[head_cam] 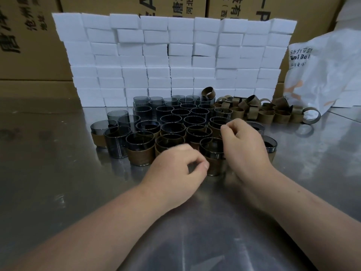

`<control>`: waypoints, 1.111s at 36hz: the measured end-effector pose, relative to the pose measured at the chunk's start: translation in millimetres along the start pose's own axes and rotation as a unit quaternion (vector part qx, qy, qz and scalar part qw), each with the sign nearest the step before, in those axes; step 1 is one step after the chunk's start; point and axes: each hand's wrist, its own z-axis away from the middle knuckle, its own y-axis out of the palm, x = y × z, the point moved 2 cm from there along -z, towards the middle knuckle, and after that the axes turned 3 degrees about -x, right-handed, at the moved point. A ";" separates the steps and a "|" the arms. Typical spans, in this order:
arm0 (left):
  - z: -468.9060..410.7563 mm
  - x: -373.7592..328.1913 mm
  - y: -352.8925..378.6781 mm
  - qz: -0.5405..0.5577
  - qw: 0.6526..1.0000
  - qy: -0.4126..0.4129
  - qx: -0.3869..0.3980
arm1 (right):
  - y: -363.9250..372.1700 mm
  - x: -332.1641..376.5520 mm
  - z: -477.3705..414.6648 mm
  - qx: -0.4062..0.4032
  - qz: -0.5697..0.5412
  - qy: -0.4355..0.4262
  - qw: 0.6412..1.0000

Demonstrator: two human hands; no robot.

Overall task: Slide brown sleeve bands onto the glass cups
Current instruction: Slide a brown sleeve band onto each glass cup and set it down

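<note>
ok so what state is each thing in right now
front cup: upright, band on
left hand: curled, thumb at that cup's band
right hand: curled beside it, grip unclear
back cups: upright, bare
loose bands: heaped, unused
white boxes: stacked, closed
bag: crumpled

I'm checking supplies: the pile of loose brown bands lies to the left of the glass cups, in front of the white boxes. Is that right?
No. The head view shows the pile of loose brown bands lying to the right of the glass cups, in front of the white boxes.
</note>
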 end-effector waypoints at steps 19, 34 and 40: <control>3.0 4.1 15.7 -0.029 0.980 -0.016 0.196 | 17.0 -5.3 5.3 0.084 -0.115 0.007 0.990; 1.1 12.4 13.8 -0.006 0.985 -0.091 0.147 | 12.4 0.4 8.4 0.043 -0.158 -0.018 0.986; -1.2 16.5 14.1 0.023 0.978 -0.139 0.155 | 2.2 3.6 13.2 -0.001 -0.187 -0.024 0.982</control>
